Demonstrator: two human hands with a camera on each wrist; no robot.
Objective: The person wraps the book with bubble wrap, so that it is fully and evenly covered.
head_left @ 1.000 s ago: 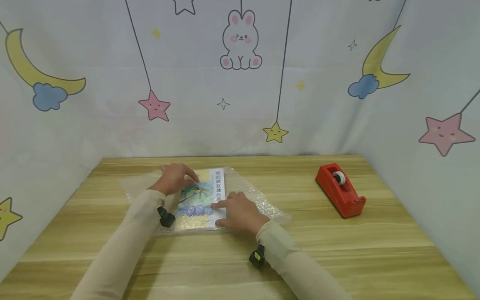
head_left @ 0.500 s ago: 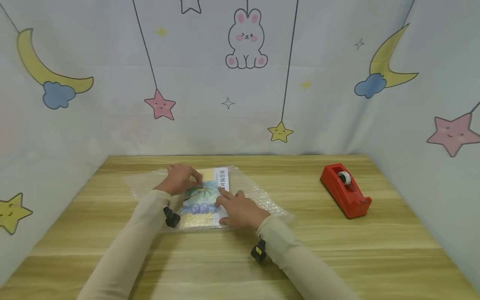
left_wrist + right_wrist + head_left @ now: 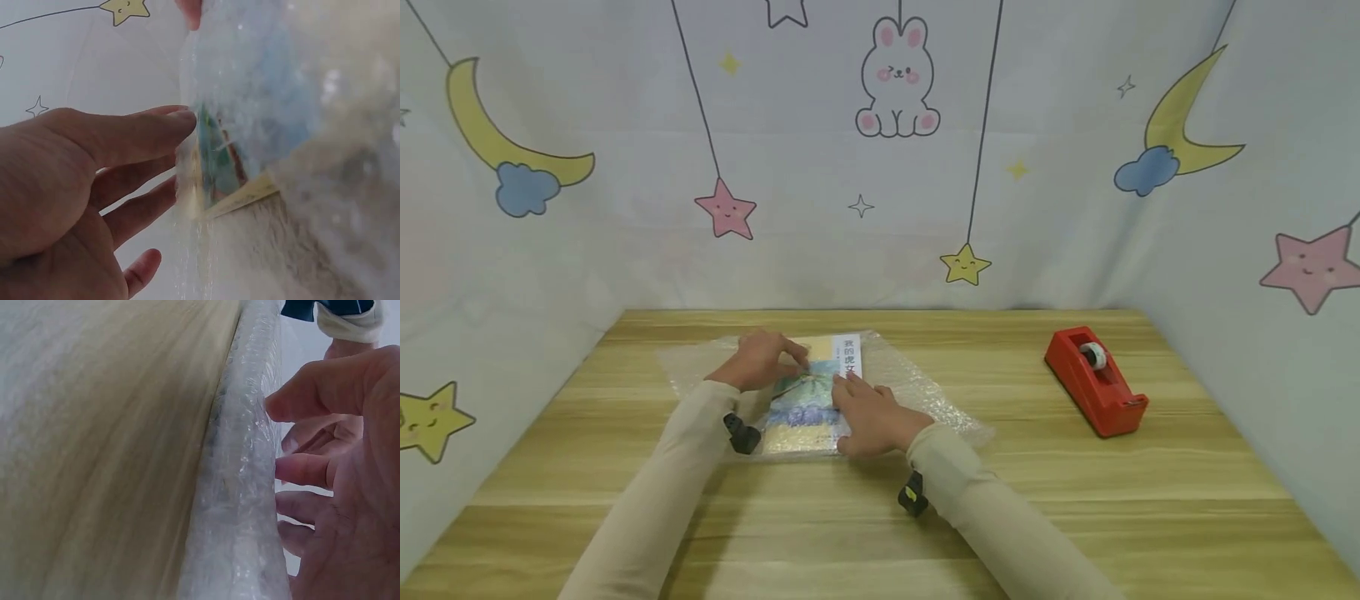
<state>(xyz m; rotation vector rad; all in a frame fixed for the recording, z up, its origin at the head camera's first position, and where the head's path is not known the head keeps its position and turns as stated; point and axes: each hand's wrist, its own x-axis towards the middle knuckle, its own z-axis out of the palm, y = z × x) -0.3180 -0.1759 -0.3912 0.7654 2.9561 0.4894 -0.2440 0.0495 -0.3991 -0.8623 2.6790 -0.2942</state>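
A picture book [image 3: 805,425] with a yellow and blue-green cover lies flat on the wooden table, bubble wrap [image 3: 925,404] spreading out past it on both sides. My left hand [image 3: 760,360] rests its fingertips on the upper left of the cover; in the left wrist view its thumb [image 3: 178,125] touches the clear wrap over the book. On the cover's right side, my right hand [image 3: 874,418] presses with extended fingers, hiding part of the printed title. In the right wrist view, that hand's fingertips [image 3: 290,467] touch the bubble wrap.
A red tape dispenser [image 3: 1093,387] holding a small tape roll [image 3: 1093,356] stands at the right of the wooden table [image 3: 820,533]. Pale cloth [image 3: 790,267] printed with stars, moons and a rabbit hangs behind and at both sides.
My right hand's fingers have drawn together and shifted up along the cover, hiding more of the title. My left hand stays near the same spot. The head view has turned slightly left.
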